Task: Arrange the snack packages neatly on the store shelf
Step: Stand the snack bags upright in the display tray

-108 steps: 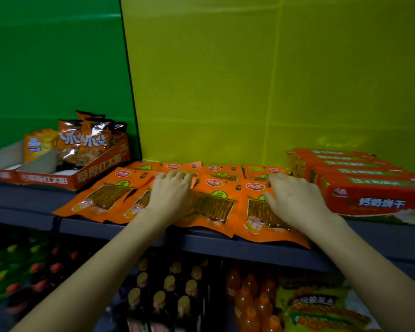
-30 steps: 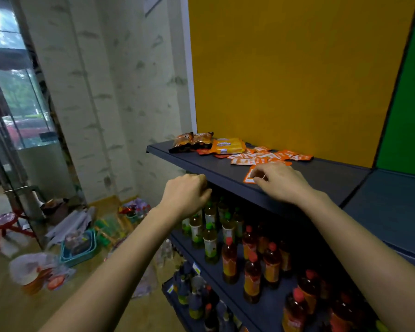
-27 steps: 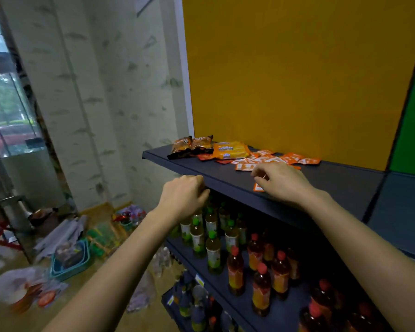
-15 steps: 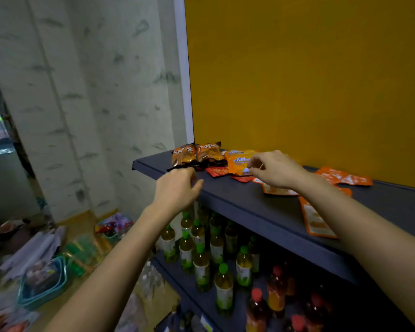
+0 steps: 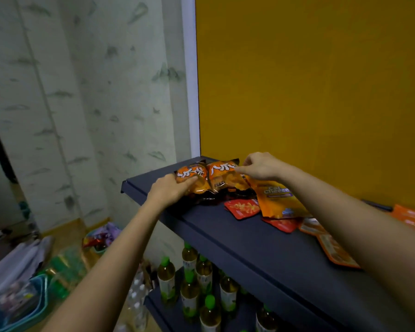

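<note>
Up onto the shelf (image 5: 249, 240) has come the left hand (image 5: 170, 191), gripping the left snack bag (image 5: 192, 175) just ahead of it, while the right hand (image 5: 259, 167) pinches the top corner of the adjoining right snack bag (image 5: 225, 179).

Both forearms bare, stretched fwd from near edge. Left grip (image 5: 170, 190) palm down, fingers curled over near side of left orange bag (image 5: 192, 174). Right grip (image 5: 259, 167) farther back, thumb & index pinching far-right corner of right orange bag (image 5: 223, 176), other fingers loosely curled.
</note>
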